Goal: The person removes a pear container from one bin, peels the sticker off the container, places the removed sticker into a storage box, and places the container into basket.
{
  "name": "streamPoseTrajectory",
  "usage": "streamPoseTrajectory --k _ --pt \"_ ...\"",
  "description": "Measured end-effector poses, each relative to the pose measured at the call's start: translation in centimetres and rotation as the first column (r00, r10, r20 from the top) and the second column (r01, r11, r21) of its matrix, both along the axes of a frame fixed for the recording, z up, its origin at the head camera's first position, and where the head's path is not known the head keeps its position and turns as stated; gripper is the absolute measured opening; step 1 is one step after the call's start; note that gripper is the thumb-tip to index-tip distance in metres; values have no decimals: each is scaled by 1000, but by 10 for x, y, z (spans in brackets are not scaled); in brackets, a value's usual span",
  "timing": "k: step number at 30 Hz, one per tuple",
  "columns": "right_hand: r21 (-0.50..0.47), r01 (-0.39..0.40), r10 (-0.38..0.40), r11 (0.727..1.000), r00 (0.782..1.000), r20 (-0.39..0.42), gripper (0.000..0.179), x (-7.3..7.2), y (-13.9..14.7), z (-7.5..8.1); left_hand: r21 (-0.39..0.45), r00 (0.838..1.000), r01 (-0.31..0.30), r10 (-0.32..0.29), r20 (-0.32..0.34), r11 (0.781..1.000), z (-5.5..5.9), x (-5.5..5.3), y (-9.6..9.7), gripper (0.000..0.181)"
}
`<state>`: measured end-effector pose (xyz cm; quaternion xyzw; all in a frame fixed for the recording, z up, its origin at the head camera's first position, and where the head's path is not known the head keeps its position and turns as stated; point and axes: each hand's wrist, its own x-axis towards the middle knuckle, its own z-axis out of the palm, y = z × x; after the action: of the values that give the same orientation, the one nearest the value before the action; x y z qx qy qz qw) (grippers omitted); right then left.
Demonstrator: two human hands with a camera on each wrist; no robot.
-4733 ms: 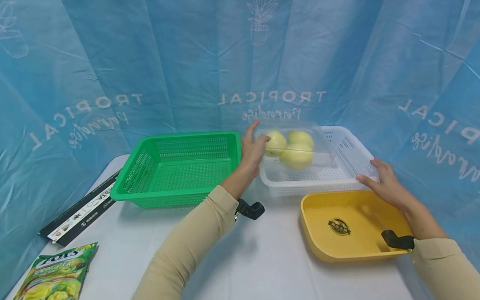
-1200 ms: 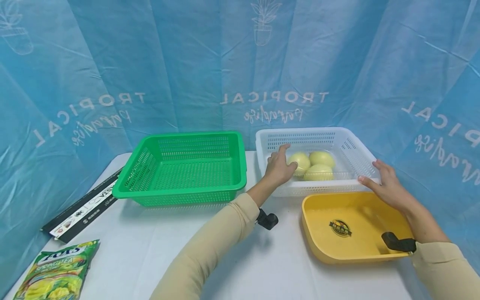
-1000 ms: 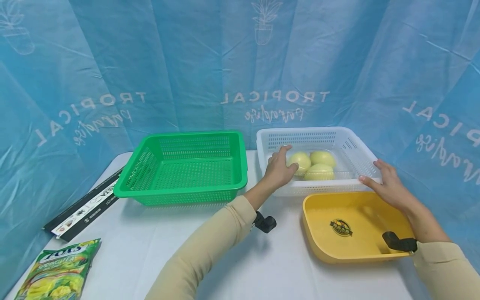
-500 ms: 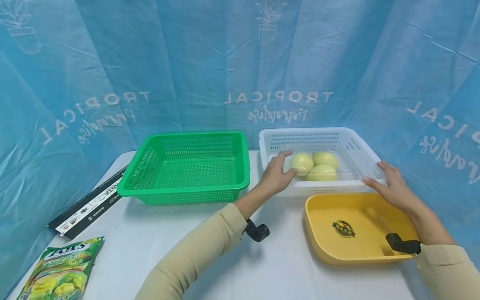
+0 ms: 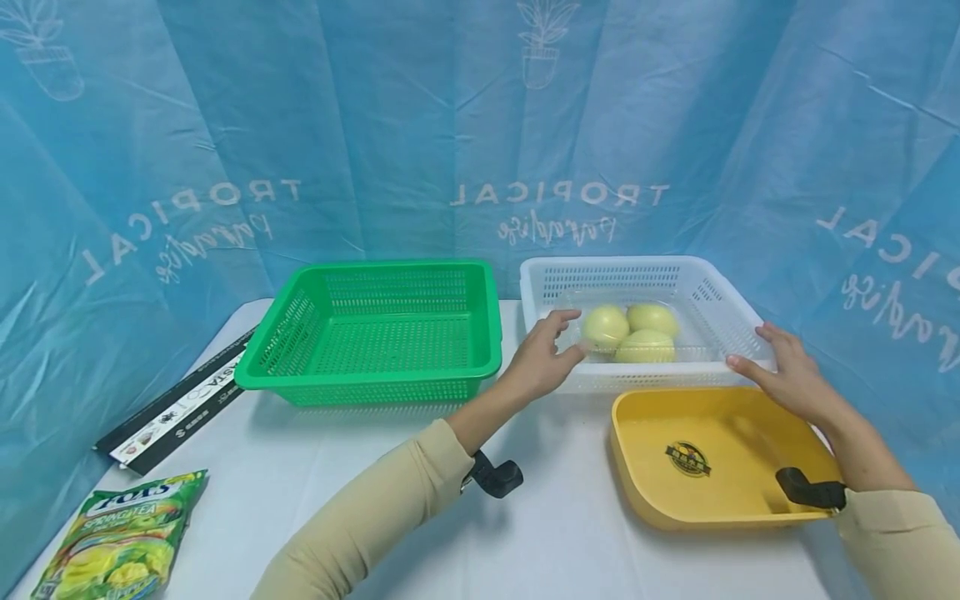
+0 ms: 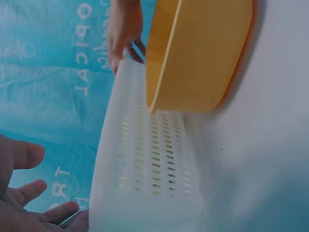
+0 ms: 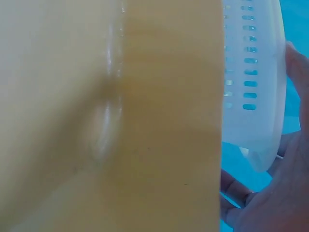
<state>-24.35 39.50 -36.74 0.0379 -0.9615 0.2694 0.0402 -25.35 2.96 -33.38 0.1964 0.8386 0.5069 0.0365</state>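
In the head view, a white slotted basket [image 5: 622, 262] stands at the back right. A clear plastic box [image 5: 660, 294] lies inside it, with three round pale yellow-green fruits [image 5: 606, 326]. My left hand [image 5: 542, 358] is over the basket's left front rim, fingers spread and apart from the box; the left wrist view also has its fingers [image 6: 31, 193] loose, holding nothing. My right hand [image 5: 791, 375] holds the basket's right front corner. In the right wrist view, the thumb [image 7: 297, 65] lies on the rim and the other fingers are outside the wall.
A green slotted basket [image 5: 367, 382] stands left of the white one. In front of the white basket is a yellow tray [image 5: 720, 475]. At the left lie a long black-and-white box [image 5: 180, 408] and a green FOX'S candy bag [image 5: 120, 537]. A blue curtain [image 5: 397, 125] hangs behind.
The clear box with the fruits, earlier raised and tilted in my left hand, has come down into the white basket. My left hand has let go and drawn back left. My right hand has stayed.
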Motion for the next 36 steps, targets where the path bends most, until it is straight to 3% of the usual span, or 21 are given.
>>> streamPoseTrajectory --k 13,18,27,36 --pt "110 26 -22 994 999 -40 81 7 -15 21 141 999 -1 -6 51 990 5 25 -28 46" --pt "104 26 -20 994 998 -57 81 14 -28 33 183 997 -2 -13 77 983 7 34 -41 46" --pt "80 -42 53 996 988 -147 74 33 -64 52 209 999 -19 9 46 978 10 49 -67 45" --pt "17 -108 109 994 968 -226 71 54 -103 55 210 997 -75 71 28 975 12 66 -91 43"
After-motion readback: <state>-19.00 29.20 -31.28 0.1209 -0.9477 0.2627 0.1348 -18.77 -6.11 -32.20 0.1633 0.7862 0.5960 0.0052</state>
